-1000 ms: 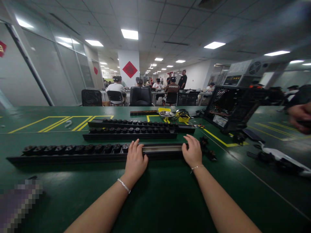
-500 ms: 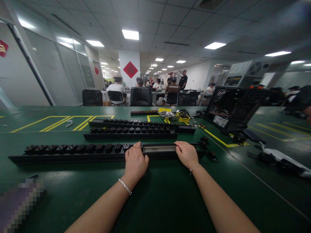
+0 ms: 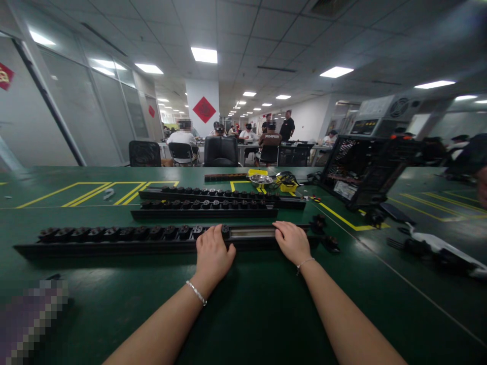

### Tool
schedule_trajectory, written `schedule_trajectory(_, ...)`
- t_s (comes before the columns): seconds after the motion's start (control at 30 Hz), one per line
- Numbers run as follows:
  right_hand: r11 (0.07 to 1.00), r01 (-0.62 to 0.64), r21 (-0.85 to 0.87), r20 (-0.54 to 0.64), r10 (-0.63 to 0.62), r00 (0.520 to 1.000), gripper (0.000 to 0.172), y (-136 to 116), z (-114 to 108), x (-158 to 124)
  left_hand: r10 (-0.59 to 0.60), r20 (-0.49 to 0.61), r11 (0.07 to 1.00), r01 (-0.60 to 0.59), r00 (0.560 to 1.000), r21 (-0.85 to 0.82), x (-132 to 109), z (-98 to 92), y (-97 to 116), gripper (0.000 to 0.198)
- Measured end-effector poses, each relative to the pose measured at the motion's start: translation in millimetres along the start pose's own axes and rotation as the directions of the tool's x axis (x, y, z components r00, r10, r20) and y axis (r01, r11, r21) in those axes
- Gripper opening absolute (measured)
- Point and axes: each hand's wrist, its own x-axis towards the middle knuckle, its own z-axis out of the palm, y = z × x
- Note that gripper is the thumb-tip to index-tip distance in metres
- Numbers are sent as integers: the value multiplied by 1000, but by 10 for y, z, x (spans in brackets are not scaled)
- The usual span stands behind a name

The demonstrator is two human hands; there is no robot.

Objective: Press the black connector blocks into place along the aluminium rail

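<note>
A long black power strip (image 3: 114, 248) lies across the bench in front of me, with a row of round black socket modules (image 3: 95, 232) in its channel. My left hand (image 3: 213, 253) is closed over one of these modules, partly hiding it, with the thumb at the strip's front side. Just right of those fingers, a socket module (image 3: 224, 230) shows. Between my hands runs a bare, pale stretch of the channel (image 3: 252, 232). My right hand (image 3: 292, 242) is closed round the strip near its right end, fingers over the top edge. Loose socket modules (image 3: 330, 244) lie beyond that end.
Two more black strips (image 3: 205, 213) with sockets lie behind. Farther back are a metal bowl (image 3: 261, 179) and yellow containers (image 3: 288, 187). An open computer case (image 3: 365, 167) stands at right, near a white cabled object (image 3: 445, 248). A blurred-out object (image 3: 34, 319) is at front left.
My left hand has shifted slightly right, and a socket module now shows beside its fingers. The bare stretch of channel is shorter. My right hand stays in place.
</note>
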Motion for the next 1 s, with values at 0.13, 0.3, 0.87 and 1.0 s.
schedule_trajectory(0.13, 1000, 1, 5, -6, 0, 1000, 36, -4, 0, -1, -41, 27, 999, 41, 999, -2, 3, 1, -12, 52)
schedule_trajectory(0.3, 1000, -3, 5, -12, 3, 1000, 36, -5, 4, -3, -45, 50, 996, 48, 998, -72, 19, 3, -18, 50)
schedule_trajectory(0.87, 1000, -2, 28, -67, 4, 998, 34, 7, 43, -10, -7, 76, 986, 20, 997, -167, 25, -5, -3, 40)
schedule_trajectory(1.0, 994, 67, 87, -127, -56, 990, 32, -98, 56, -26, -4, 62, 986, 14, 998, -167, 25, 0, -1, 39)
